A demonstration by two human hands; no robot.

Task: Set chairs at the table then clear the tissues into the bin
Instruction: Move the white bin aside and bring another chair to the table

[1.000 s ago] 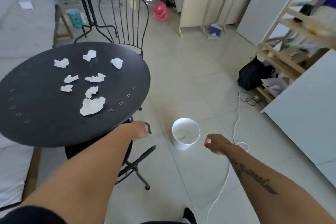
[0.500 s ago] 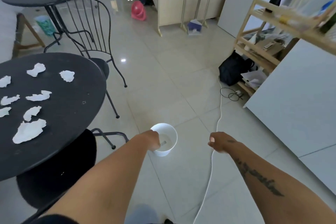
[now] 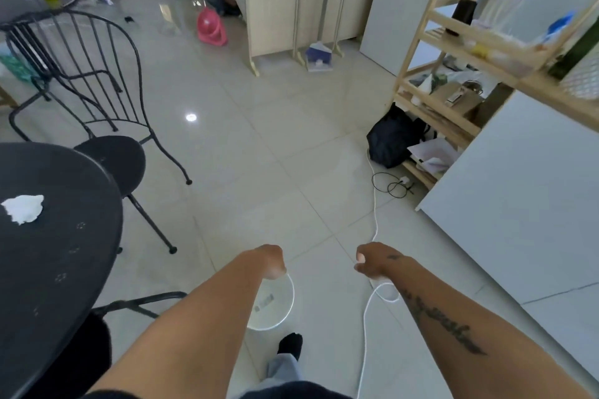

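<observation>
The left hand (image 3: 270, 261) reaches down to the white bin (image 3: 275, 303) on the floor, its curled fingers at the near rim — whether they have closed on the rim I cannot tell, since the knuckles hide the contact. The right hand (image 3: 372, 261) hangs loosely curled and holds nothing, just beside the bin and above a white cable (image 3: 372, 301) that trails across the tiles. Reaching for the bin makes sense as a way to bring it nearer the work, because it stands apart from the round black table (image 3: 58, 256) at the left, where one crumpled tissue (image 3: 23, 208) shows at the frame edge; any others are out of view. One black wire chair (image 3: 107, 113) stands at the far side of the table, and part of another chair (image 3: 142, 301) shows tucked under the near edge — so the seating looks done and the tissues remain. The cable lies close enough to catch a foot.
</observation>
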